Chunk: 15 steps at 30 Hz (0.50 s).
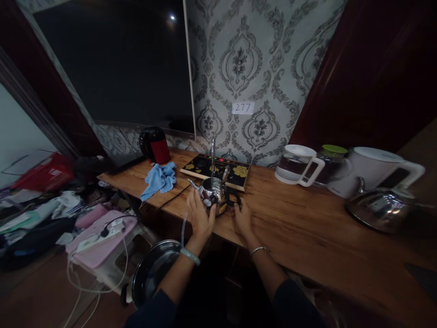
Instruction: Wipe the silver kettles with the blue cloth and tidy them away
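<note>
A small shiny metal kettle (213, 190) is in front of me at the table's near edge, its spout to the left and its lid tilted up. My left hand (199, 217) cups its near left side, fingers stretched along the body and thumb apart. Around the black handle on the right, the fingers of my right hand (243, 217) are closed. Just behind the kettle lies a black electric stove (235, 171) with yellow flowers and a lit red display. A thin metal faucet (213, 155) rises from the stove area above the kettle. The kettle's underside is hidden.
A blue cloth (160, 179) and a red-black electric kettle (159, 146) are at left. Glass and white jugs (296, 165) and another metal kettle (382, 209) stand at right. Below left are a dark basin (134, 282) and a pink stool (92, 248) with a power strip.
</note>
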Available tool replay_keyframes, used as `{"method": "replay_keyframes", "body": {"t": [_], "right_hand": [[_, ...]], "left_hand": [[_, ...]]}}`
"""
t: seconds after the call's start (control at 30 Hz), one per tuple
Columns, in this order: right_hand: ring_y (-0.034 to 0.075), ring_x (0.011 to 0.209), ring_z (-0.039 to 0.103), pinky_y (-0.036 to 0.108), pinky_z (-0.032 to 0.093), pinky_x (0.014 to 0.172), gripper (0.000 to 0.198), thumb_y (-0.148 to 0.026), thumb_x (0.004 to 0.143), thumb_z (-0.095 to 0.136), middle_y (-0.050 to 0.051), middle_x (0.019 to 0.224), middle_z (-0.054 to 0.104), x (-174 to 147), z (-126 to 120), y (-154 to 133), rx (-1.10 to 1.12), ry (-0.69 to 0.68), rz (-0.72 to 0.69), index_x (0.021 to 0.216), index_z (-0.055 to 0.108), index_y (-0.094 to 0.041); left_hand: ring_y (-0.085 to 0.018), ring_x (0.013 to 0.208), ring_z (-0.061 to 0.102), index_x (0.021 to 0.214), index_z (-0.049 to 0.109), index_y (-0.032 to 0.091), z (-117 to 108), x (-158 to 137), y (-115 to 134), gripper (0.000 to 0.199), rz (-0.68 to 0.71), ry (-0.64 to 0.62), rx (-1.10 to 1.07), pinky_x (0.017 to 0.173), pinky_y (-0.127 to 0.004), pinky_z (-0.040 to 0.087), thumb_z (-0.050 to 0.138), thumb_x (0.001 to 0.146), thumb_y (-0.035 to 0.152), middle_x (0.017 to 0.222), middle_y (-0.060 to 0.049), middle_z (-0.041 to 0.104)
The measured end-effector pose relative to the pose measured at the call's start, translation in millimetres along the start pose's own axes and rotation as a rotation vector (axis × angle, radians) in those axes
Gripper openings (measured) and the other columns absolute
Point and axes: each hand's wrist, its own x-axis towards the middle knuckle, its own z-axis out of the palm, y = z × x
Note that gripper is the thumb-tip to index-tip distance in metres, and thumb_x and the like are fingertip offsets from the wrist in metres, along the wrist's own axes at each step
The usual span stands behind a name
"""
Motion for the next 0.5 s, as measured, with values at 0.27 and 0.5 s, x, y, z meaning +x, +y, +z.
{"method": "replay_keyframes", "body": {"t": [0.27, 0.5], "right_hand": [[0.023, 0.073, 0.065, 0.033, 0.052, 0.066, 0.039, -0.043, 0.092, 0.049, 0.005, 0.085, 0.073, 0, 0, 1, -0.004, -0.006, -0.002, 0.12, 0.066, -0.022], [0.022, 0.072, 0.065, 0.033, 0.053, 0.067, 0.039, -0.043, 0.093, 0.048, 0.004, 0.083, 0.072, 0, 0, 1, -0.01, -0.001, -0.004, 0.12, 0.066, -0.022]], "left_hand": [[-0.036, 0.155, 0.021, 0.159, 0.022, 0.006, 17, 12, 3, 0.071, 0.076, -0.092, 0.078, 0.123, -0.058, 0.027, 0.045, 0.1, 0.039, 0.164, -0.027, 0.026], [-0.033, 0.155, 0.025, 0.155, 0.036, 0.009, 16, 2, -3, 0.061, 0.054, -0.134, 0.188, 0.122, -0.055, 0.028, 0.046, 0.099, 0.031, 0.165, -0.023, 0.03]]}}
